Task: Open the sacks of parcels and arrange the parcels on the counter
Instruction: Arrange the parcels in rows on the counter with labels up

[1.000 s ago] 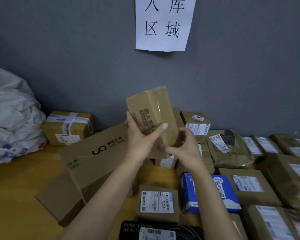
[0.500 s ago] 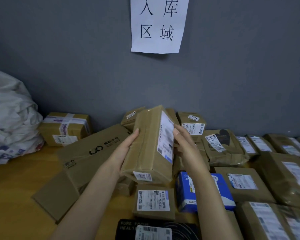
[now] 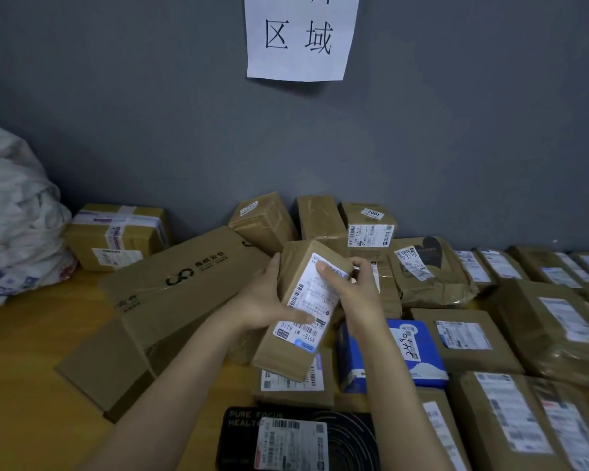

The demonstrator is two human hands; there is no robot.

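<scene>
Above the middle of the yellow worktop, I have one brown parcel held clear of the pile, tilted with its white shipping label facing me. My left hand grips its left side, thumb laid across the lower part of the label. My right hand grips the upper right edge, thumb pressed on the label's top and fingers curled behind. Under the parcel lie a small labelled box and, just beside it to the right, a blue parcel. A black parcel sits nearest me. Rows of brown labelled parcels fill the right side of the worktop. A long flat carton leans across the left of the pile, and a white sack slumps against the grey wall at the far left. A paper sign hangs on the wall above.
</scene>
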